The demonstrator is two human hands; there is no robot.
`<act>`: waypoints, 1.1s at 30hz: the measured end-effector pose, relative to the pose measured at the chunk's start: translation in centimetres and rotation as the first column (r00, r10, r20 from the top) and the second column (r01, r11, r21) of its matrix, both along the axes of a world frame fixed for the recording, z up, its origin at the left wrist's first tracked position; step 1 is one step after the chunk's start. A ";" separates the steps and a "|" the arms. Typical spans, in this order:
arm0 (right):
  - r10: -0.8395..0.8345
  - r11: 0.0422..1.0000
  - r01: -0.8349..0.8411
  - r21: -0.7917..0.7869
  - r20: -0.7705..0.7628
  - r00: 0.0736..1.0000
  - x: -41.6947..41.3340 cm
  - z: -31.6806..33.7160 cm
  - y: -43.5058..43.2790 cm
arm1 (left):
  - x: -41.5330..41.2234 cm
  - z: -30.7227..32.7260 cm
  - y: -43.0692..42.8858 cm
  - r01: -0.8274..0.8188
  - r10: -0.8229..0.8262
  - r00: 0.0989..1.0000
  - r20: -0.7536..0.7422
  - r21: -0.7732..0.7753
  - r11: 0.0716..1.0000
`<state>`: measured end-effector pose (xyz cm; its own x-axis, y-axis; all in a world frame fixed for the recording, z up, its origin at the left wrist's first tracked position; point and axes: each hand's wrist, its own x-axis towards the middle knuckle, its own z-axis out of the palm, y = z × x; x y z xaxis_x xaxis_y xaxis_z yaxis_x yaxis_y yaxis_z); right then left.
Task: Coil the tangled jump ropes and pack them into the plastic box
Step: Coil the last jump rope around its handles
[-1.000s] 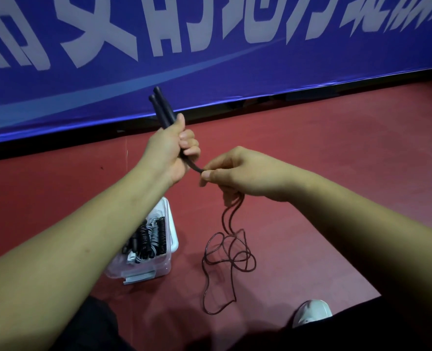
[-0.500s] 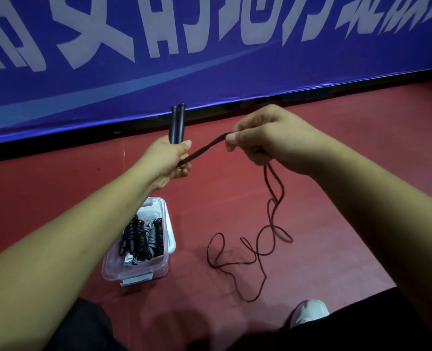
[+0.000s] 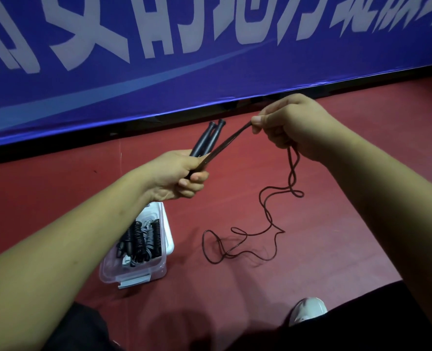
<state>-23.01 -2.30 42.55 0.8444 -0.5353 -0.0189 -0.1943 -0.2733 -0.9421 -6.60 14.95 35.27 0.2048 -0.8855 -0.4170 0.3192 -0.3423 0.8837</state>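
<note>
While my left hand [image 3: 178,177] grips the two black handles [image 3: 207,139] together, pointing far and right, my right hand [image 3: 289,125] pinches the dark rope [image 3: 265,214] up and to the right. The doubled strand runs taut between both hands; the rest trails in loose loops on the red floor [image 3: 336,224]. The plastic box [image 3: 159,273], holding coiled ropes, sits near left.

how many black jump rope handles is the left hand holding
2: both black plastic jump rope handles sit side by side in the left hand, tips pointing up toward the blue banner.
</note>
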 end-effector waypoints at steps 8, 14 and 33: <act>-0.051 0.999 0.051 -0.006 -0.044 0.998 0.0 -0.9 -1.0 | -1.0 0.4 0.2 0.131 -0.135 0.990 -0.038 -0.097 0.987; -0.038 0.996 0.030 -0.087 -0.093 0.995 -0.4 -0.9 -1.2 | -1.9 0.7 0.3 0.227 -0.229 0.970 0.087 0.027 0.973; 0.151 0.935 -0.197 -0.296 -0.171 0.974 0.0 -3.3 -1.9 | -4.2 2.2 1.6 0.541 -0.519 0.748 0.412 0.073 0.838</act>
<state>-23.02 -4.18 39.23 0.9254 -0.3790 -0.0038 -0.2441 -0.5884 -0.7709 -10.82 16.50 37.47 -0.1657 -0.9185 -0.3590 -0.2852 -0.3039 0.9090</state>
